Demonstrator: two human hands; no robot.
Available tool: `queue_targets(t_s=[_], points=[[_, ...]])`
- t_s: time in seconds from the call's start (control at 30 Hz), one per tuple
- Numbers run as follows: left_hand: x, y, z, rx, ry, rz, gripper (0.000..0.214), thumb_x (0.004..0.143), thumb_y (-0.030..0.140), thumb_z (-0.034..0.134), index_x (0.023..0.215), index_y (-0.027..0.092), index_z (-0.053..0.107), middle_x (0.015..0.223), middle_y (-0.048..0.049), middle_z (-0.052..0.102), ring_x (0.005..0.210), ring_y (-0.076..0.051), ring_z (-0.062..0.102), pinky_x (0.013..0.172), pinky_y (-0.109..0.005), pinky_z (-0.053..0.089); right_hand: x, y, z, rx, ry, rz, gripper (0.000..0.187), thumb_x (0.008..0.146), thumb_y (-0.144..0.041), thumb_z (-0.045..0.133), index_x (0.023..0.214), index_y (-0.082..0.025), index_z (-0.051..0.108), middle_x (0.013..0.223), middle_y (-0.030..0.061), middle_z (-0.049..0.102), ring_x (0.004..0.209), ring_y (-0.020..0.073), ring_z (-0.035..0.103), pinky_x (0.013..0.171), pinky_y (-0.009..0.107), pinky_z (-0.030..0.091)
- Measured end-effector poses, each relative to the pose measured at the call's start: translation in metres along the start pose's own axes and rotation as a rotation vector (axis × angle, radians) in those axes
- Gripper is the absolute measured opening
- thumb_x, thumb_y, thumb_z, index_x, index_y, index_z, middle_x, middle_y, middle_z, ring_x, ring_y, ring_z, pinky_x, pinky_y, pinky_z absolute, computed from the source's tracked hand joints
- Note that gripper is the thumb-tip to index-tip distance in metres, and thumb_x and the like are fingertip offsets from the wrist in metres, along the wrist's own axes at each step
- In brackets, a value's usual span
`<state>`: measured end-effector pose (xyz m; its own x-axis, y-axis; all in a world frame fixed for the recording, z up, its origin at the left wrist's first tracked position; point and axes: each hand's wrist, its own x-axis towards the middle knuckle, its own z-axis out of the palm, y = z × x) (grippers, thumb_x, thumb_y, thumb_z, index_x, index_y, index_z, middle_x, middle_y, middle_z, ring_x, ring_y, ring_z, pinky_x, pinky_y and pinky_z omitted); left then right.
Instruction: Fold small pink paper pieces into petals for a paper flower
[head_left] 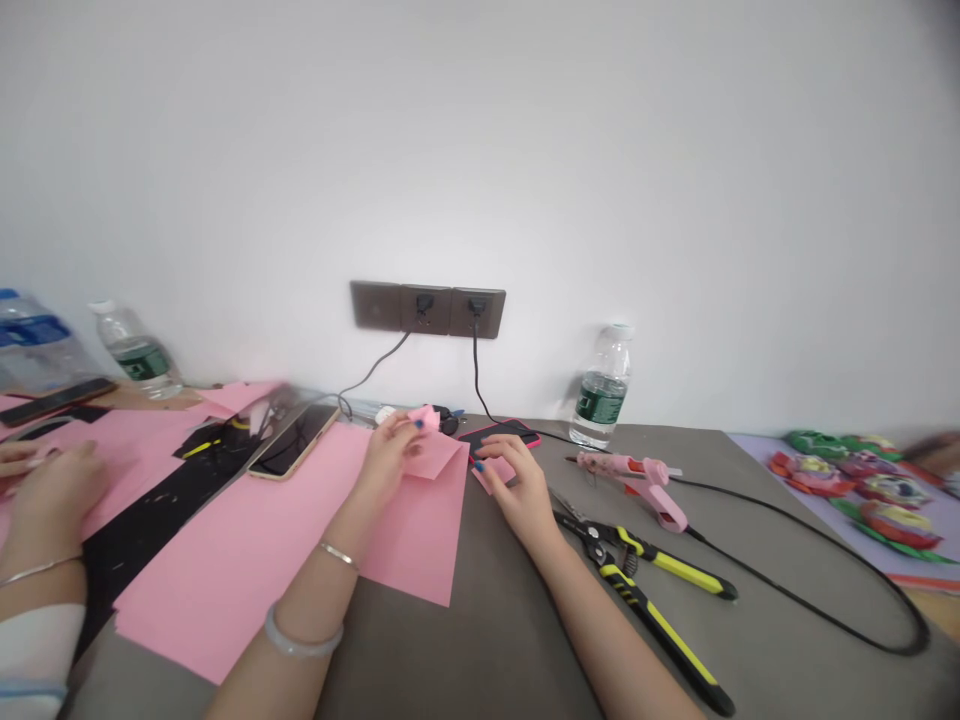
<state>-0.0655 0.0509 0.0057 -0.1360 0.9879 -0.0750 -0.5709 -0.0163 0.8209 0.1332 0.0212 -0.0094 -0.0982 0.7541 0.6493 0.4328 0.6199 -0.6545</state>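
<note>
My left hand (391,452) is raised over a large pink paper sheet (285,540), fingers pinched on a small rolled pink paper piece (424,417). My right hand (517,485) rests on the grey table with its fingers curled over a small pink paper scrap (491,472). Just beyond the right hand lies a phone in a red case (501,434).
Yellow-and-black pliers (645,575) lie right of my right arm, then a pink glue gun (645,480) with a black cord (840,570). A water bottle (600,390) stands by the wall. Another person's hands (45,490) work at far left. Paper flowers (862,485) lie far right.
</note>
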Motion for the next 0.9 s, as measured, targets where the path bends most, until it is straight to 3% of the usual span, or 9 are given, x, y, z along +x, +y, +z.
queue_targets(t_s=[0.07,0.3,0.6,0.9], points=[[0.008,0.011,-0.012,-0.097,0.095,0.049,0.016,0.072,0.007,0.072,0.086,0.014,0.067,0.07,0.0016,0.068,0.06,-0.006,0.064,0.047,-0.01,0.044,0.001,0.004,0.0,0.073,0.047,0.02,0.011,0.089,-0.025,0.054,0.088,-0.022,0.065,0.097,0.0081,0.066,0.095,0.0243,0.061,0.08,0.037,0.046],[0.024,0.026,-0.038,-0.271,0.26,0.051,0.019,0.086,-0.003,0.051,0.081,0.011,0.062,0.069,-0.0011,0.066,0.058,-0.004,0.063,0.057,-0.009,0.052,-0.001,0.015,0.001,0.142,0.105,0.124,0.015,0.091,-0.03,0.051,0.093,-0.021,0.062,0.096,0.0079,0.066,0.085,0.0215,0.061,0.071,0.034,0.046],[0.03,0.033,-0.048,-0.367,0.358,-0.023,0.023,0.087,-0.005,0.047,0.089,0.011,0.063,0.062,0.0008,0.06,0.049,-0.005,0.058,0.041,-0.011,0.045,-0.003,0.018,0.002,0.2,0.118,0.187,0.02,0.093,-0.035,0.049,0.096,-0.021,0.062,0.096,0.0073,0.065,0.083,0.0213,0.062,0.075,0.035,0.048],[0.029,0.039,-0.044,-0.379,0.406,-0.031,0.03,0.087,-0.007,0.045,0.097,0.013,0.066,0.068,-0.0008,0.065,0.049,-0.005,0.058,0.045,-0.01,0.049,-0.003,0.019,0.003,0.199,0.121,0.198,0.022,0.094,-0.038,0.048,0.096,-0.021,0.062,0.095,0.0074,0.065,0.08,0.0207,0.062,0.073,0.035,0.049]])
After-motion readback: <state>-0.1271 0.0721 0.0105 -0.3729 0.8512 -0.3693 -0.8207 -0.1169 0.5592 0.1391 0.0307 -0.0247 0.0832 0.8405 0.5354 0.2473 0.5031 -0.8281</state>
